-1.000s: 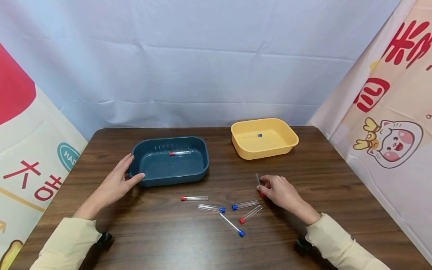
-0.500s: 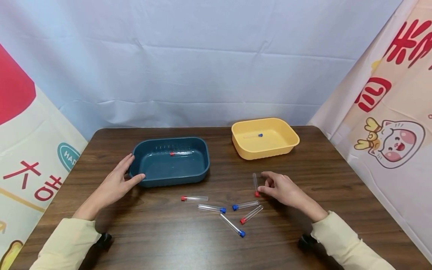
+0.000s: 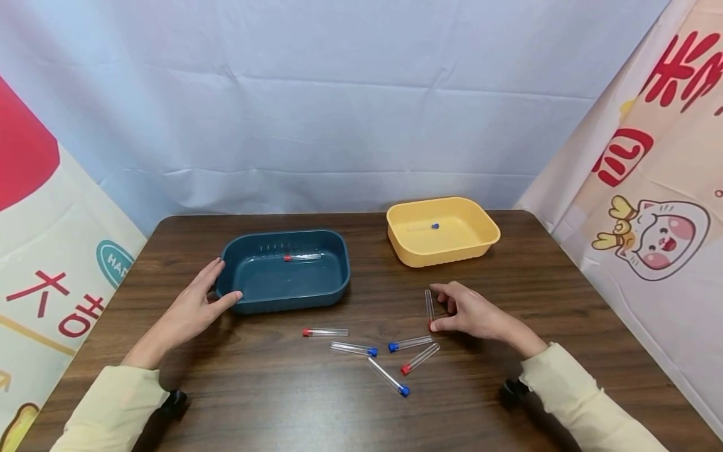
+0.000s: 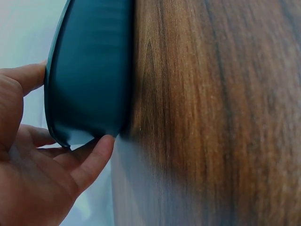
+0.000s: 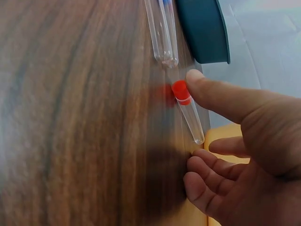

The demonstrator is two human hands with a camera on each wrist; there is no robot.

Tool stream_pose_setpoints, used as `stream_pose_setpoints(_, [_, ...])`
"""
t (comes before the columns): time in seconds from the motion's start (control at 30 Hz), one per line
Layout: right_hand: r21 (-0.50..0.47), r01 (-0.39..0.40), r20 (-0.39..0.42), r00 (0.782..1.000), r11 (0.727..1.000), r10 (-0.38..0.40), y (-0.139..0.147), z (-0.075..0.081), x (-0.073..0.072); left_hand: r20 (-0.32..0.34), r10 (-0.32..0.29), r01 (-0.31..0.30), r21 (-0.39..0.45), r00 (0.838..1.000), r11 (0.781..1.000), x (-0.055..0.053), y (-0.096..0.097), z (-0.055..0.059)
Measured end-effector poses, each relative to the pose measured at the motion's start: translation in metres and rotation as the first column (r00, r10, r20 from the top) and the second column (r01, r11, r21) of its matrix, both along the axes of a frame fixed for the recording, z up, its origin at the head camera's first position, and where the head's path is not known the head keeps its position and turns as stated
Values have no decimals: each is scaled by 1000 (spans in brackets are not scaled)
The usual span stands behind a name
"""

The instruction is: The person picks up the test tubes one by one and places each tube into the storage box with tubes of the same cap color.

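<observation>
Red-capped clear tube (image 3: 430,304) at right hand (image 3: 471,312); left hand (image 3: 189,311) touches rounded tub (image 3: 290,302).

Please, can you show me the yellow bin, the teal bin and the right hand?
Yellow bin (image 3: 455,236), head view: its floor.
Teal bin (image 3: 288,278), head view: its floor.
Right hand (image 3: 472,312), head view: back of the hand.

A brown wooden table (image 3: 271,402) stood in front of a pale cloth (image 3: 350,119). Left of the table hung a banner (image 3: 34,245) with red characters (image 3: 45,282); right of the table hung a sheet (image 3: 672,179) showing a cartoon cat (image 3: 666,245).
</observation>
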State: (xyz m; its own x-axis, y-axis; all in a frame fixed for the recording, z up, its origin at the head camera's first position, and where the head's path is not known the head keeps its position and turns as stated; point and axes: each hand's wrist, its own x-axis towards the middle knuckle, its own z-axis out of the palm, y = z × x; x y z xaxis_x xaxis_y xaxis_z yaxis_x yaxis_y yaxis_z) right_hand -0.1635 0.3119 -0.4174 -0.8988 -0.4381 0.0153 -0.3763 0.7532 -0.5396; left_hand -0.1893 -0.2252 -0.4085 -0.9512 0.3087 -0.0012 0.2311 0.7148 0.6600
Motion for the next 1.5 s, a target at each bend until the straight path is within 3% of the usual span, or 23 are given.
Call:
stream_pose_setpoints(0.3, [46, -32, 25, 999, 998, 31, 0, -1, -7, 2, 2, -2, -3, 1000, 1000, 0, 0, 0])
stream_pose_setpoints(1.17, [164, -34, 110, 994, 986, 16, -3, 5, -17, 4, 3, -3, 7, 1000, 1000, -2, -2, -1])
stream_pose_setpoints(1.5, [185, -27, 83, 997, 982, 12, -6, 6, -17, 5, -6, 6, 4, 1000, 1000, -2, -4, -2])
